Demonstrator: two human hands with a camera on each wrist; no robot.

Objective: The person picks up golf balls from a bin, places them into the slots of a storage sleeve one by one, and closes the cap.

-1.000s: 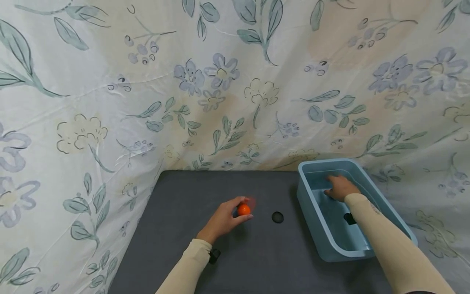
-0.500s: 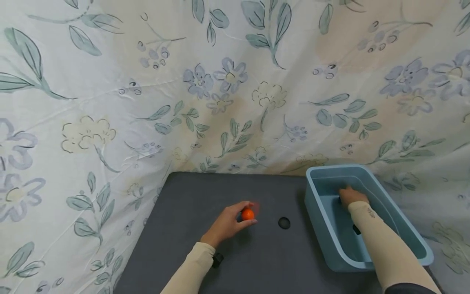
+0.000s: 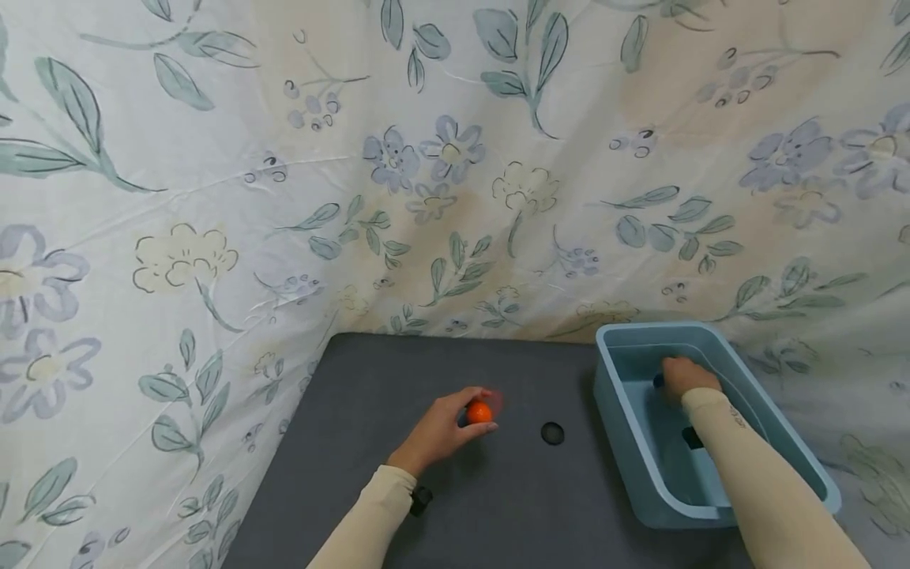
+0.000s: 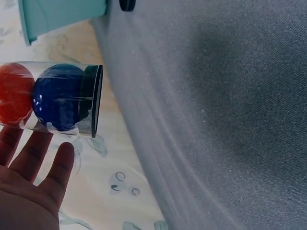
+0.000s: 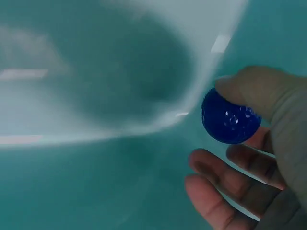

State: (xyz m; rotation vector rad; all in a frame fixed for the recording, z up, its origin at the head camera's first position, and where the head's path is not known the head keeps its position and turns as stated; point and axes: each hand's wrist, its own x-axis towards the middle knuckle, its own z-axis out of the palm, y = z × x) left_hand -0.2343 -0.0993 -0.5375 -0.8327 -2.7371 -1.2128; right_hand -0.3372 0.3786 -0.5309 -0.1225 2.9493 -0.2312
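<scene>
Left hand [image 3: 439, 427]: grips clear canister [image 4: 34, 71]
Right hand [image 3: 684, 376]: pinches blue ball [image 5: 226, 122]
Bin [image 3: 622, 442]: wall between ball and black disc [image 3: 552, 433]
Backdrop: floral cloth [image 3: 426, 229]

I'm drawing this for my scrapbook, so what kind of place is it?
Maybe an indoor tabletop work spot, though I can't see the whole room: a flowery cloth rises behind a dark tabletop, with a blue bin at the right.
</scene>
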